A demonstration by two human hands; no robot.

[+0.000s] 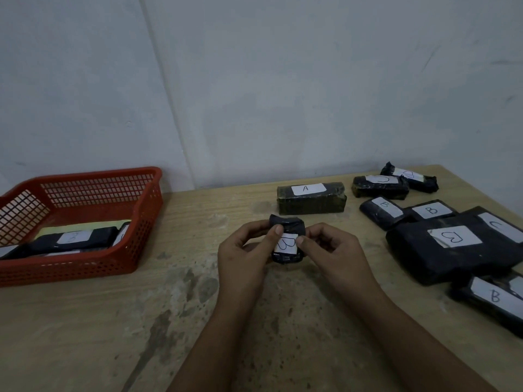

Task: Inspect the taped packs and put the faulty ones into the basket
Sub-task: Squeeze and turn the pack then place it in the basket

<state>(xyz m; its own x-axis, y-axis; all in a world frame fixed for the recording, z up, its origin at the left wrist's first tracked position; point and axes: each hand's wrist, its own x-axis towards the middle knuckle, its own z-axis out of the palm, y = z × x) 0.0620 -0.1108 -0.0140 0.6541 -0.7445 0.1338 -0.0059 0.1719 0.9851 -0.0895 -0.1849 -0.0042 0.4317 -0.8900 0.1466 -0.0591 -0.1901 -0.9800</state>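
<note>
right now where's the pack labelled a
In the head view the pack labelled A lies on the table near the wall, right of centre, just beyond the small pack both hands hold, left of the other packs.

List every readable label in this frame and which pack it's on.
"B": held pack, in left hand and right hand.
"A": green pack.
"B": two small packs.
"B", upside down: big pack.
"C": pack behind it.
"B": near pack.
Far packs and basket labels: unclear.
</note>
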